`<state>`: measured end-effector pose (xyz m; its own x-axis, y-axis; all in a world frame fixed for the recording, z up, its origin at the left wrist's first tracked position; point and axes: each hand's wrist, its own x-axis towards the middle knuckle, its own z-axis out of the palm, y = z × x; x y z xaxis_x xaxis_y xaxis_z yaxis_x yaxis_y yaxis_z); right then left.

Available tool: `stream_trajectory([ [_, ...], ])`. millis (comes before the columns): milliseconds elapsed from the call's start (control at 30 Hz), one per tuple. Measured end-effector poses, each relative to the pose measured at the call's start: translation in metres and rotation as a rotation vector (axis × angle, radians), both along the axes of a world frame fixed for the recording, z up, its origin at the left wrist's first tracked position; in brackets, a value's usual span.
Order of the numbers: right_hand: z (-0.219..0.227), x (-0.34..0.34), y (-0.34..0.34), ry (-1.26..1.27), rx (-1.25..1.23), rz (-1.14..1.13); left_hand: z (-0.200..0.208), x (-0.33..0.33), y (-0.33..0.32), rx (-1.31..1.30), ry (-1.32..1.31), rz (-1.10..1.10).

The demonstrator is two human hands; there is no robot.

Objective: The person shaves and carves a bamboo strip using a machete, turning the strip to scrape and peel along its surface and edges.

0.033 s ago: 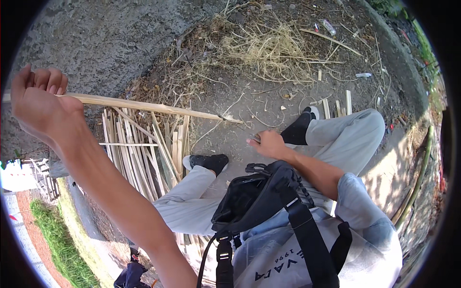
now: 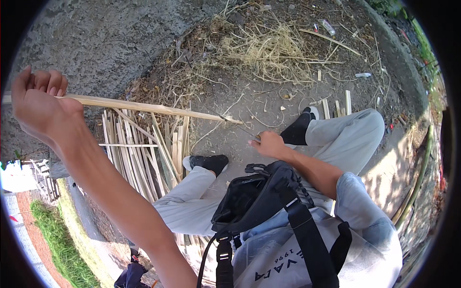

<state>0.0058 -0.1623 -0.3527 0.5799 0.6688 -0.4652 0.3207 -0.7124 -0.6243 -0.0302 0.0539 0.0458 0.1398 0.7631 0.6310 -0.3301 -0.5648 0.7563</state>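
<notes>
Left hand [image 2: 43, 103] grips wooden strip [image 2: 144, 107], fingers curled; right hand [image 2: 270, 145] clasps knife [image 2: 247, 129]. Shallow angle, steady strip likely best.

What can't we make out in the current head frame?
Head view:
Wooden strip: left end lost at the picture's dark rim.
Thin tool: grip mostly hidden by the right hand; blade too thin to judge.
Stacked strips: partly hidden behind the left trouser leg.
Dark bundle: cut off by the lower edge.
</notes>
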Motion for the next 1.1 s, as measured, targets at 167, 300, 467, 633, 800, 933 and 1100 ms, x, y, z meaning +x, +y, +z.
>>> stream_trajectory([
  [167,-0.043,0.011,-0.003,-0.026,-0.074,0.037,-0.003,-0.003,0.003,0.015,0.004,-0.001],
  [300,-0.043,0.012,-0.001,-0.088,-0.014,0.121,-0.001,-0.007,0.01,0.005,0.006,-0.019],
  [467,-0.057,0.007,0.008,-0.241,0.095,0.168,-0.002,-0.004,0.008,0.001,-0.004,0.008],
  [633,-0.067,0.006,0.018,-0.108,0.082,0.268,-0.003,-0.002,0.006,0.016,-0.001,-0.001],
  [800,-0.06,0.008,0.026,0.313,0.03,-0.012,-0.003,0.0,0.004,0.021,0.004,0.003],
  [933,-0.044,0.011,0.025,0.03,0.096,0.099,-0.005,0.005,0.006,0.005,0.006,-0.008],
  [1100,-0.033,0.004,0.026,0.124,0.214,0.044,0.001,-0.003,0.013,0.032,0.024,0.016],
])
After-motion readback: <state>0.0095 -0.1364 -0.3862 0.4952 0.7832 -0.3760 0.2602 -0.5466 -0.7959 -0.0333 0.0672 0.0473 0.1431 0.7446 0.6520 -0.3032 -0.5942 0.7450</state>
